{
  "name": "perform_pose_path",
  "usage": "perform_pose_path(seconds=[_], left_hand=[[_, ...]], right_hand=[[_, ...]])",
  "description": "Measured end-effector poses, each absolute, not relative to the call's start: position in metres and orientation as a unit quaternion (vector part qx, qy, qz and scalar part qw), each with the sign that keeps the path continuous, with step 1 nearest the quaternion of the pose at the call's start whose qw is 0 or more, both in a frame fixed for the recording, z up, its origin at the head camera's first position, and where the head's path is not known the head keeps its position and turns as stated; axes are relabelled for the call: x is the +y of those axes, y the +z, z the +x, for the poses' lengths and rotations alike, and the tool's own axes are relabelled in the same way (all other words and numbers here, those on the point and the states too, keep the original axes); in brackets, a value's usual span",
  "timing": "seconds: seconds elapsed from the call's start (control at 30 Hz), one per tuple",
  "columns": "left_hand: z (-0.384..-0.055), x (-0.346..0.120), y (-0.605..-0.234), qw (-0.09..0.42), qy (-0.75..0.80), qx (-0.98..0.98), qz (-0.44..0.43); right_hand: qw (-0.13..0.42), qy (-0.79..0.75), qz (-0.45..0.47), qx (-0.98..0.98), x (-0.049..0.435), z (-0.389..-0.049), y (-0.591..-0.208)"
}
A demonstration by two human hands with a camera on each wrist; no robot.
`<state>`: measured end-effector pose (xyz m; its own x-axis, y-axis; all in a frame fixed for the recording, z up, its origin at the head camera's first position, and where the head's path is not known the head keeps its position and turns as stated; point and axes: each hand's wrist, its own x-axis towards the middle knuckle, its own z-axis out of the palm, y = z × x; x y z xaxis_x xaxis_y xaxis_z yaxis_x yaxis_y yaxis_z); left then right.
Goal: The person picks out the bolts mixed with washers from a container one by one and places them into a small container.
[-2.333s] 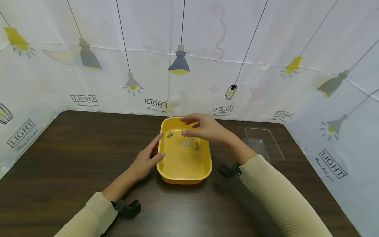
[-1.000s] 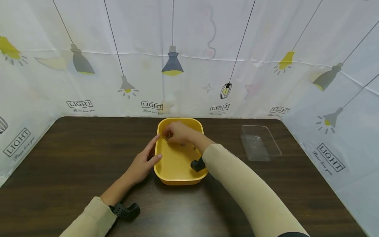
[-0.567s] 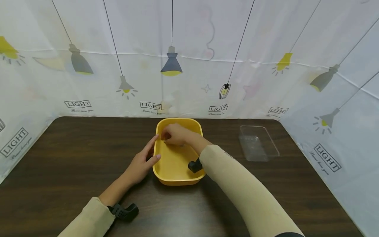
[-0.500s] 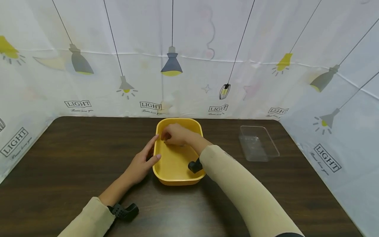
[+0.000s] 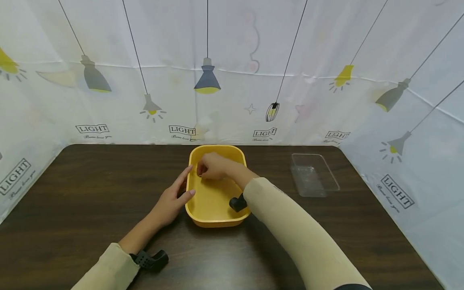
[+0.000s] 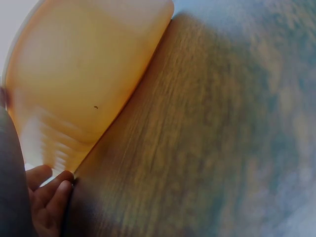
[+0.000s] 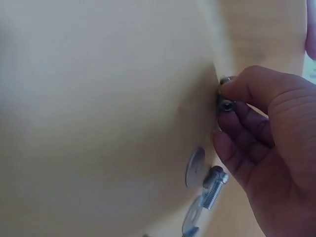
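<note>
A yellow plastic tub [image 5: 214, 203] stands on the dark wooden table. My left hand [image 5: 168, 204] rests against its left side, index fingertip and thumb tip at the rim, fingers extended; in the left wrist view other fingers [image 6: 54, 195] lie low by the outer wall. My right hand [image 5: 215, 166] reaches inside, near the left wall. Between thumb and fingers it pinches a small metal bolt [image 7: 227, 105], mostly covered by the fingertips. Close below those fingers in the right wrist view are a loose bolt [image 7: 214, 190], a flat washer [image 7: 195, 167] and another washer [image 7: 191, 217].
To the right of the tub sits a clear plastic box [image 5: 311, 177]. Behind the table [image 5: 108, 193] hangs a white curtain [image 5: 232, 108] printed with lamps. The right sleeve [image 5: 290, 225] crosses over the tub's right rim.
My right hand has gone from above the tub's far right part down to its left side and now pinches a bolt there. The left hand keeps its place on the tub.
</note>
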<state>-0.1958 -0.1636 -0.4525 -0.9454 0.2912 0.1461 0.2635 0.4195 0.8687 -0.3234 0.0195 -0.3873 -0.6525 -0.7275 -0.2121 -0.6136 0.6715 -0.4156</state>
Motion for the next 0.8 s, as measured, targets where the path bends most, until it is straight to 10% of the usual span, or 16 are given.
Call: perform_pose_path(seconds=[0.8], left_hand=[[-0.195, -0.162, -0.453, 0.025, 0.502, 0.85, 0.155]], right_hand=[[0.117, -0.165, -0.42, 0.885, 0.083, -0.287, -0.326]])
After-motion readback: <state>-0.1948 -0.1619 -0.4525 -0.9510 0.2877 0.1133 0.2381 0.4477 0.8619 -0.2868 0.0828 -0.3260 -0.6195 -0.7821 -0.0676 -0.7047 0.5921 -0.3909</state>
